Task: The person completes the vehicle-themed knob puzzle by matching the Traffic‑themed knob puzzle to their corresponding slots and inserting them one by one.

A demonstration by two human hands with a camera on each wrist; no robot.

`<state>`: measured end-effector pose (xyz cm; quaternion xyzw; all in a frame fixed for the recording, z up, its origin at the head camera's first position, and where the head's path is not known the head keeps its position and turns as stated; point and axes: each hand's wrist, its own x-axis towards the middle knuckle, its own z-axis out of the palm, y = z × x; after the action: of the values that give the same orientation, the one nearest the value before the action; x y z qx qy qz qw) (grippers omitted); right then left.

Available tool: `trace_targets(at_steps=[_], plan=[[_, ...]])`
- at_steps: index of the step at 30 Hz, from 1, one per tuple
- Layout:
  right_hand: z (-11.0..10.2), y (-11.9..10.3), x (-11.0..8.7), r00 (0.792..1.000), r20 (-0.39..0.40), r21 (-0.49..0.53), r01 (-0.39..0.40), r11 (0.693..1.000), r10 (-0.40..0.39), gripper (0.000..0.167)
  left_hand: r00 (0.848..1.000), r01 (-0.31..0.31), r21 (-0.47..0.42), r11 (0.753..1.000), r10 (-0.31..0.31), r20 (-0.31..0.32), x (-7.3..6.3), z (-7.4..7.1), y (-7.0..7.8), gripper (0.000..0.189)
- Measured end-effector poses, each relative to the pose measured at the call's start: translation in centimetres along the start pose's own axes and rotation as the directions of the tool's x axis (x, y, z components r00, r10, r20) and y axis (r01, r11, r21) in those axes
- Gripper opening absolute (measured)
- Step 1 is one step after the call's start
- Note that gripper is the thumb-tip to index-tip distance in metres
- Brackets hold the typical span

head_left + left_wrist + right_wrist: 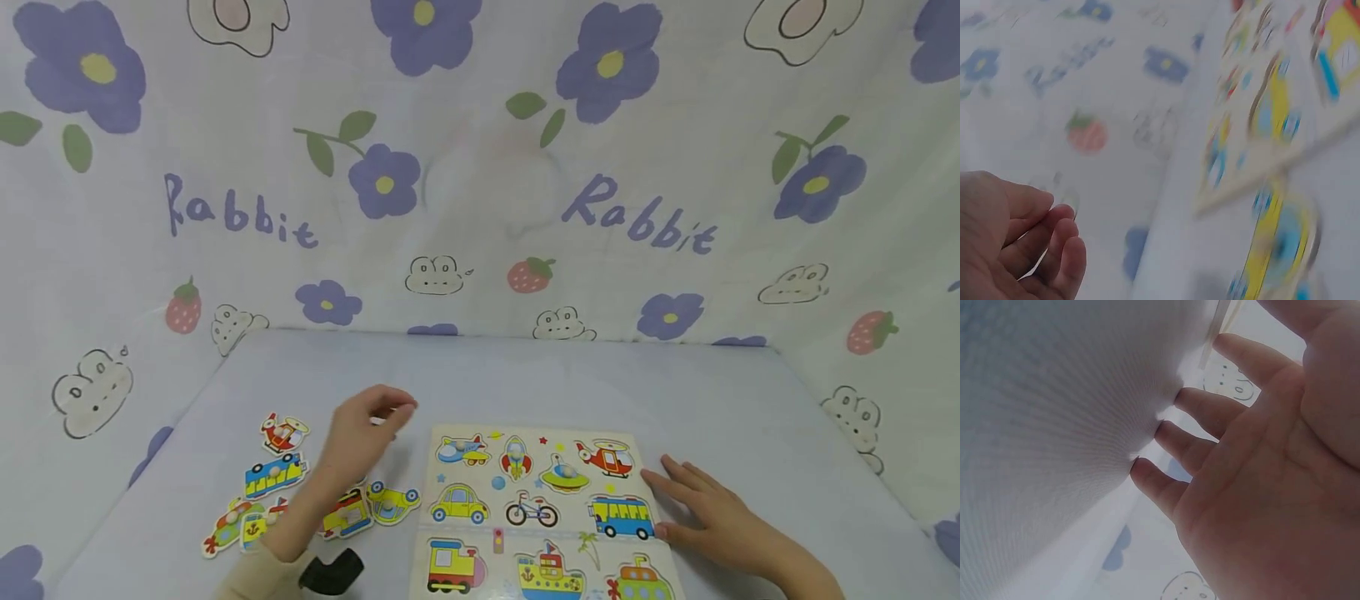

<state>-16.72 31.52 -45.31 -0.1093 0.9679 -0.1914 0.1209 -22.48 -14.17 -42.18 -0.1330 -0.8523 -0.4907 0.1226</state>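
- Cream puzzle board (573,508): 1, on table (525,375), between hands; 10 large vehicle pictures visible, bottom cut off by frame.
- Loose pieces (275,479): 6 visible, left of board; left forearm (300,504) blocks some partly.
- Left hand (367,429): above table, fingers loosely curled, holding nothing.
- Right hand (708,512): fingers spread, touching board's right edge, no grip.
- Black object (332,572): 1, beside left sleeve (258,575).

A pale, fabric-covered tabletop (525,379) carries a vehicle-themed puzzle board (557,532) and, left of it, loose helicopter (283,434), bus (275,475), submarine (229,529), ship (252,532), train (347,514) and car (393,503) pieces (bus and car appear wheels-up).
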Motion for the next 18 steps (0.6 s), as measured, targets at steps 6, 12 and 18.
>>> trace_targets(at_steps=[6, 12, 18], plan=[[-0.1, 0.1, -0.2, 1.000, -0.009, 0.010, 0.024, 1.000, -0.024, 0.080, 0.993, 0.090, 0.012, 0.996, -0.089, -0.075, -0.8, -8.2, -4.5, 0.021], [-0.2, 0.1, -0.3, 1.000, -0.011, 0.005, 0.026, 1.000, -0.026, 0.081, 0.979, 0.200, -0.043, 0.979, -0.201, -0.017, -1.0, -12.0, -7.9, 0.036], [-0.2, -0.1, -0.3, 1.000, -0.010, 0.023, 0.027, 0.999, -0.027, 0.080, 0.967, 0.254, 0.112, 0.961, -0.256, 0.001, -1.3, -13.1, -10.3, 0.038]])
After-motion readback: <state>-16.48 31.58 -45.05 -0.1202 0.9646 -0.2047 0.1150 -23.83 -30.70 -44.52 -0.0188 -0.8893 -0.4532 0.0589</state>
